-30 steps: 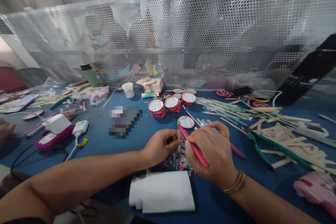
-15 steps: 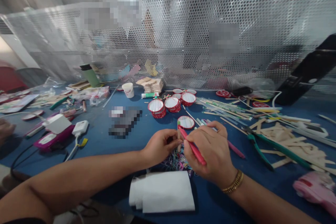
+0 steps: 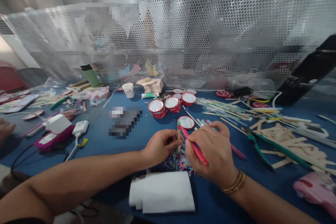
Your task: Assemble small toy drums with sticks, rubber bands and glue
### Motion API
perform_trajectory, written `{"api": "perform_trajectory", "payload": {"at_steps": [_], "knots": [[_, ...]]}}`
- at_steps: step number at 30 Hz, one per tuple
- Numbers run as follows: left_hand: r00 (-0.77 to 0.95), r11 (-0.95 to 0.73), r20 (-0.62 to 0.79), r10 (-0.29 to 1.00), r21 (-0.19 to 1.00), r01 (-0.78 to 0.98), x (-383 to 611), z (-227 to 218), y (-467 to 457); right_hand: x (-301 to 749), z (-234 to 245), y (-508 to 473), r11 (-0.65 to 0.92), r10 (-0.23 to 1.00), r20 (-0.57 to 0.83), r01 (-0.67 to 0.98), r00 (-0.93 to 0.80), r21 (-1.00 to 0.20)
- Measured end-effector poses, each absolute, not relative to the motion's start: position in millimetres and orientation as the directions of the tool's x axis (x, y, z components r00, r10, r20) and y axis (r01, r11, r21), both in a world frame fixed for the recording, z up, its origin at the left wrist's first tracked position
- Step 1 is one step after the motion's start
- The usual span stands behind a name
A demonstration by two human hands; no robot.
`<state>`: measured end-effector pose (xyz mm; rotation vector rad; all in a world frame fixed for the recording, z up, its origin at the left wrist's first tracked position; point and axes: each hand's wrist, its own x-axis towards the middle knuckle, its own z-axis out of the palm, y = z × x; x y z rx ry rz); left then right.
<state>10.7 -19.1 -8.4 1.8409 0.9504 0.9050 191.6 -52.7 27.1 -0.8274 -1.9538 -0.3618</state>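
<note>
- Toward the table's (image 3: 97,122) near edge, one left hand (image 3: 161,147), thumb and fingers pinched on one stick (image 3: 179,134)
- Just right of those fingertips, the stick, long axis toward the far edge, tilt unclear; left hand nearer
- Beyond it, one disc (image 3: 186,122)
- At its right side, one pen (image 3: 194,147)
- Rightmost, one right hand (image 3: 211,148), curled round the pen

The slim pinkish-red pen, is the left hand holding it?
No, the right hand holds the pen; the left hand pinches a flat wooden stick.
</note>
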Motion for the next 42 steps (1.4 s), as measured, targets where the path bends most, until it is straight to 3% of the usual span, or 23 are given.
{"api": "perform_trajectory", "payload": {"at_steps": [42], "knots": [[0.436, -0.358, 0.223, 0.872, 0.898, 0.256, 11.8, -6.6, -20.3, 192.2, 28.0, -52.8, 0.729, 0.405, 0.846, 0.681, -0.348, -0.068]]}}
